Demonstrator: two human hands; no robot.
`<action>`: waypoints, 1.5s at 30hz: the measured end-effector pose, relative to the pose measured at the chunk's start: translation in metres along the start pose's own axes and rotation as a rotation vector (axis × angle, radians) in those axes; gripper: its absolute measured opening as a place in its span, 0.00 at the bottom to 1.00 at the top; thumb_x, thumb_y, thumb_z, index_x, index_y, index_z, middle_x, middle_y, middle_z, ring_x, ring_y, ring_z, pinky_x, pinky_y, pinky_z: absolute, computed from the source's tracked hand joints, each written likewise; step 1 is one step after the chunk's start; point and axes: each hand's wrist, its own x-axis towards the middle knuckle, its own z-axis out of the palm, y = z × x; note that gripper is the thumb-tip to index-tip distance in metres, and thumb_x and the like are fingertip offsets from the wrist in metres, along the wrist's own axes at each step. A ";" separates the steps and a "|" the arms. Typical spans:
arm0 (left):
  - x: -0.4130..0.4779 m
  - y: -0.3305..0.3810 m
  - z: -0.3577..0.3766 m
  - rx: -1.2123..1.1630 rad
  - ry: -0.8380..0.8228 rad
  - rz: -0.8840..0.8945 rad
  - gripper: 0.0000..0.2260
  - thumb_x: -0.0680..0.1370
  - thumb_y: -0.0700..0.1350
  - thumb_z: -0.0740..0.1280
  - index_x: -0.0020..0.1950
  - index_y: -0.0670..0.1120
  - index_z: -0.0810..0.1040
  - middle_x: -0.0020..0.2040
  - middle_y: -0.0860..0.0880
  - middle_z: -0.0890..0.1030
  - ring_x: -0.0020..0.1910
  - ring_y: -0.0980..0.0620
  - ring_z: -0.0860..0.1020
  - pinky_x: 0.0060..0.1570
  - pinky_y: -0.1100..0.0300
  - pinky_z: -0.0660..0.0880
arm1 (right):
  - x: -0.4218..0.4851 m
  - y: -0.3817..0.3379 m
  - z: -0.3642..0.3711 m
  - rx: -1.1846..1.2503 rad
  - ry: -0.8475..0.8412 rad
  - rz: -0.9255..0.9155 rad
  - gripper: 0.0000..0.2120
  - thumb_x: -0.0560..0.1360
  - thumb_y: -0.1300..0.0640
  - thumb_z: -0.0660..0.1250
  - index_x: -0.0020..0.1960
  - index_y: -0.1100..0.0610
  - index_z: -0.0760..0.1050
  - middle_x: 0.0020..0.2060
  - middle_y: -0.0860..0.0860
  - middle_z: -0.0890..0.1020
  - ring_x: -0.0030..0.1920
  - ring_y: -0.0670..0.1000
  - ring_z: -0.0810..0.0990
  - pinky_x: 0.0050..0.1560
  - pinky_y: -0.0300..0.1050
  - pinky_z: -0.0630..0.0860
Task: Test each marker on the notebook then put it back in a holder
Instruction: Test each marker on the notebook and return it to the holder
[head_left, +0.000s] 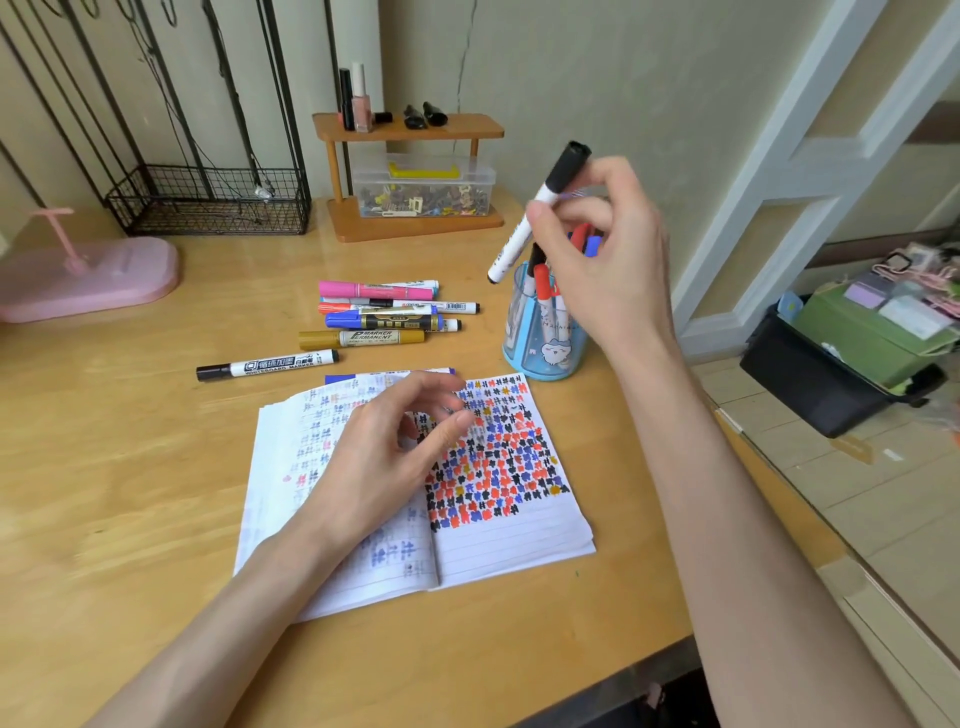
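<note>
My right hand (602, 260) pinches a capped white marker with a black cap (540, 208), tilted above the blue holder (545, 348), which has several red, blue and black markers in it. The marker's lower end hangs just over the holder's rim. My left hand (384, 457) rests on the open notebook (493, 530), fingers loosely curled and holding nothing. The right page is filled with black, red, blue and yellow test marks.
Several markers lie in a pile (384, 317) behind the notebook, and a black whiteboard marker (267, 365) lies alone to their left. A wooden shelf with a plastic box (421, 187), a wire basket (208, 200) and a pink stand (88, 275) line the back. The desk edge runs along the right.
</note>
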 end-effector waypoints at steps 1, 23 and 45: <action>0.000 0.000 -0.001 0.010 -0.018 -0.004 0.17 0.79 0.58 0.68 0.64 0.53 0.80 0.52 0.57 0.84 0.52 0.56 0.83 0.41 0.54 0.77 | 0.005 -0.001 0.002 -0.013 -0.005 -0.008 0.12 0.79 0.54 0.71 0.58 0.56 0.73 0.37 0.43 0.86 0.38 0.41 0.80 0.48 0.48 0.79; -0.002 -0.003 -0.002 0.090 -0.055 0.021 0.13 0.81 0.60 0.66 0.63 0.59 0.78 0.54 0.60 0.83 0.49 0.56 0.81 0.39 0.63 0.75 | 0.024 0.039 0.009 0.063 0.189 0.082 0.17 0.79 0.56 0.71 0.66 0.48 0.76 0.41 0.48 0.87 0.42 0.48 0.85 0.47 0.45 0.80; 0.000 -0.005 -0.002 0.127 -0.007 0.051 0.11 0.81 0.58 0.66 0.61 0.58 0.80 0.53 0.62 0.83 0.47 0.58 0.81 0.40 0.66 0.74 | 0.013 0.038 -0.001 -0.246 -0.200 0.264 0.24 0.86 0.41 0.55 0.53 0.55 0.84 0.33 0.49 0.81 0.39 0.49 0.80 0.44 0.47 0.76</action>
